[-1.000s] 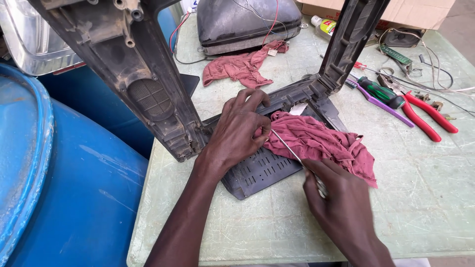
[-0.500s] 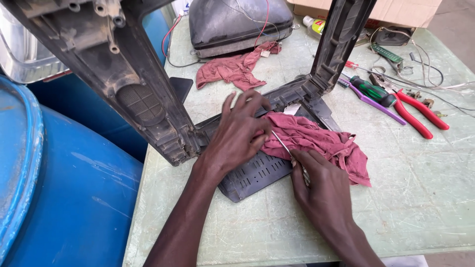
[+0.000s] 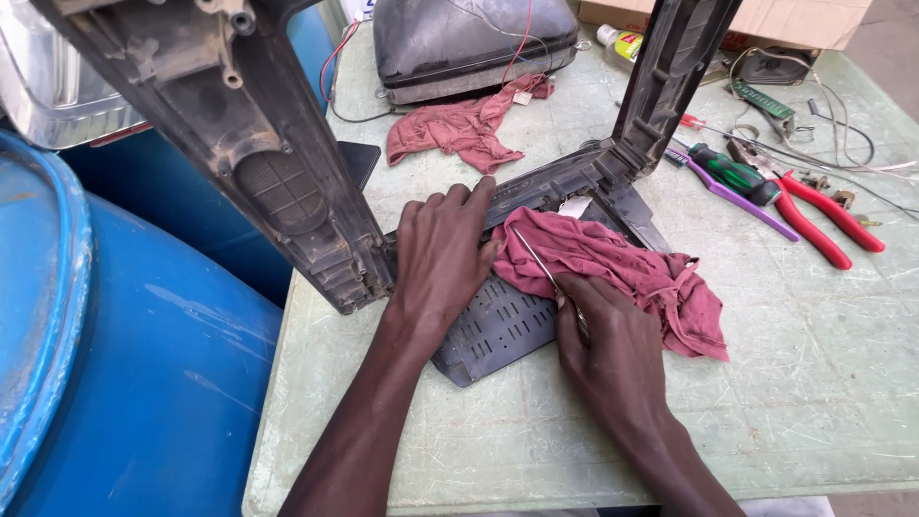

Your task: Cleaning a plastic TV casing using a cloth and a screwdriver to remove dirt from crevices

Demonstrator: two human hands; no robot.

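A dark plastic television casing (image 3: 287, 182) stands on the pale green table (image 3: 795, 383), its vented bottom panel (image 3: 498, 330) lying flat toward me. My left hand (image 3: 440, 254) presses flat on that panel, fingers spread toward the casing's inner edge. My right hand (image 3: 608, 340) grips a thin metal tool (image 3: 541, 268) whose tip points up-left over a red rag (image 3: 622, 268) draped on the panel. The tool's handle is hidden in my palm.
A second red rag (image 3: 459, 129) lies before a grey picture tube (image 3: 469, 38) at the back. Red-handled pliers (image 3: 823, 211), a green screwdriver (image 3: 732, 172), a purple tool and wires lie at the right. A blue barrel (image 3: 124, 364) stands left of the table.
My right hand has slid up and left along the rag toward the panel, bringing the thin tool with it. My left hand stays pressed on the panel.
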